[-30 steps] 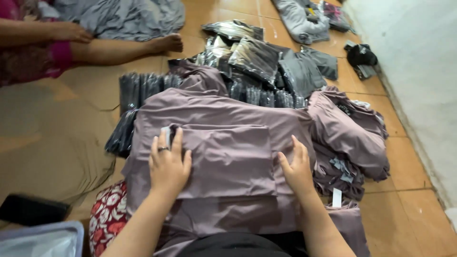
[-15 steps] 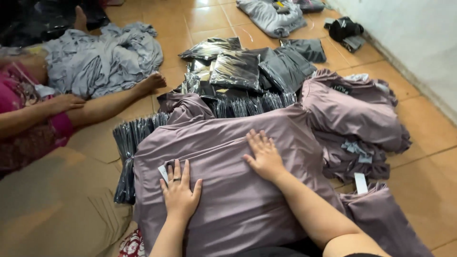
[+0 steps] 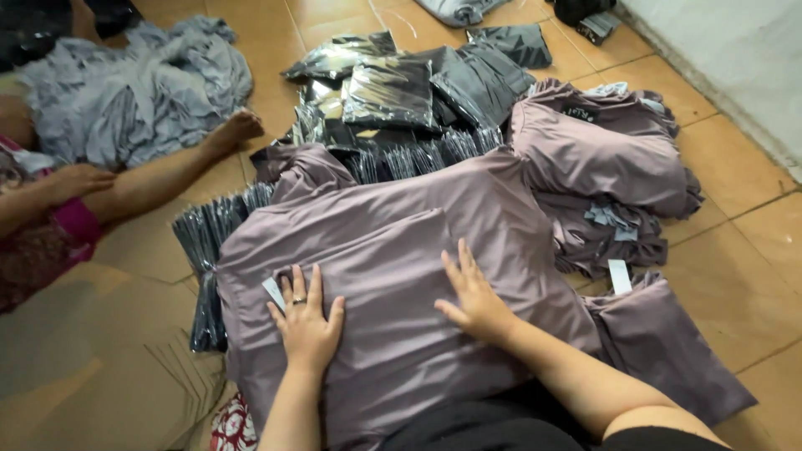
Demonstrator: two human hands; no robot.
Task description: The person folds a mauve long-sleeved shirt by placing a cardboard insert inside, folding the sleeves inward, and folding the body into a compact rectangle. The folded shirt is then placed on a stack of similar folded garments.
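Note:
A mauve garment [image 3: 393, 250] lies spread flat on the floor in front of me, partly folded. My left hand [image 3: 306, 321], a ring on one finger, presses flat on its lower left part, beside a small white tag [image 3: 274, 292]. My right hand [image 3: 473, 292] lies flat with fingers spread on the middle of the fabric. Neither hand grips anything.
A heap of mauve garments [image 3: 593, 159] sits to the right. Dark plastic-wrapped packs [image 3: 401, 92] lie behind and along the left side [image 3: 209, 242]. Another person's leg and foot [image 3: 180, 163] stretch across the left, near a grey cloth pile [image 3: 134, 83]. The tiled floor [image 3: 743, 217] meets a white wall on the right.
My right hand has slid from the upper middle of the garment down and to the right. The left hand stays flat by the tag. The view has tilted slightly.

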